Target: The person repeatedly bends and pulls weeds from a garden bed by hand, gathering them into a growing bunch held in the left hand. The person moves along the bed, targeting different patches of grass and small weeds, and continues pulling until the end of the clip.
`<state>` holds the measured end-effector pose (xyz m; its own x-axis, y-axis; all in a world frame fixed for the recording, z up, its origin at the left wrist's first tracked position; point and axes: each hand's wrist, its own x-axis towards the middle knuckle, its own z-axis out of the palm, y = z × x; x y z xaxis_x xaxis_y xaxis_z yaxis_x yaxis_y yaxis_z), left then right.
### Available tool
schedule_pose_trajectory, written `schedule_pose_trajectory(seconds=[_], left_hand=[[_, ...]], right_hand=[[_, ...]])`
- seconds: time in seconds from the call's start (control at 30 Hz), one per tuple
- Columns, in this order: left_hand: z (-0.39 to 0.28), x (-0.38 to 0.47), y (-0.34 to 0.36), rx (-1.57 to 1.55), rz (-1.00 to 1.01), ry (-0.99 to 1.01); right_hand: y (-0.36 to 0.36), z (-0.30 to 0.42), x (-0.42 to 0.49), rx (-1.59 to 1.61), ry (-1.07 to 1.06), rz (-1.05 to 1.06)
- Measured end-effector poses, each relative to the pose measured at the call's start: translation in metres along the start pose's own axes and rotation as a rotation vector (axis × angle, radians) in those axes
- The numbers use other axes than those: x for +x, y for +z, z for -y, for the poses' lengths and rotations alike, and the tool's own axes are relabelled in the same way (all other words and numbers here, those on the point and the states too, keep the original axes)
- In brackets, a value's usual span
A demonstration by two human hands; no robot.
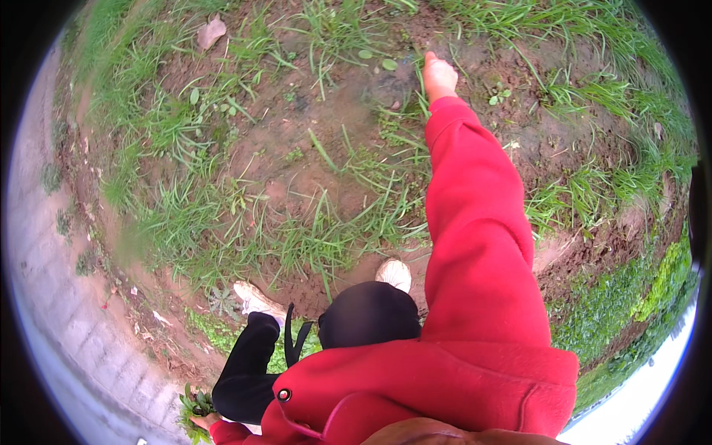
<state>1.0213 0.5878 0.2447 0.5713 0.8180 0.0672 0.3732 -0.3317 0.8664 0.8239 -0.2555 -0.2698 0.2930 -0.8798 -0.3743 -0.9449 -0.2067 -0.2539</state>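
Observation:
My right hand (439, 78) reaches far forward, low over the brown soil (389, 83), at the end of a red sleeve. Its fingers are curled and turned away from view, so whatever may be between them is hidden. Thin grass-like blades (421, 83) rise just left of it, and two rounded leaves (389, 64) lie a little farther left. At the lower left, my left hand (206, 421) holds a bunch of leafy green plants (194, 405) beside my knee. Part of that hand is covered by the leaves.
Tufts of narrow green leaves (328, 233) grow across the plot in front of my pale shoes (394, 275). A dry pinkish leaf (212, 32) lies at the upper left. A paved path (72, 311) curves along the left. Dense low greenery (601, 311) grows at the right.

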Motion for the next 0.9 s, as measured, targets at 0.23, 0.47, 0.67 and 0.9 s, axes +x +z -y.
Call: schedule_pose_trajectory(seconds=[0.23,0.47,0.67,0.9], left_hand=[[0.022,0.033,-0.016,-0.14,0.026,-0.504],[0.039,0.077,-0.013,-0.093,0.057,-0.427],[0.065,0.151,-0.025,-0.094,0.034,-0.414],[0.078,0.133,0.01,-0.039,0.059,-0.431]], right_hand=[[0.014,0.037,-0.04,0.08,-0.443,0.304],[0.047,0.095,-0.075,-0.197,-0.677,0.173],[0.055,0.097,-0.084,0.06,-0.309,-0.009],[-0.017,-0.007,-0.052,0.028,0.037,-0.063]])
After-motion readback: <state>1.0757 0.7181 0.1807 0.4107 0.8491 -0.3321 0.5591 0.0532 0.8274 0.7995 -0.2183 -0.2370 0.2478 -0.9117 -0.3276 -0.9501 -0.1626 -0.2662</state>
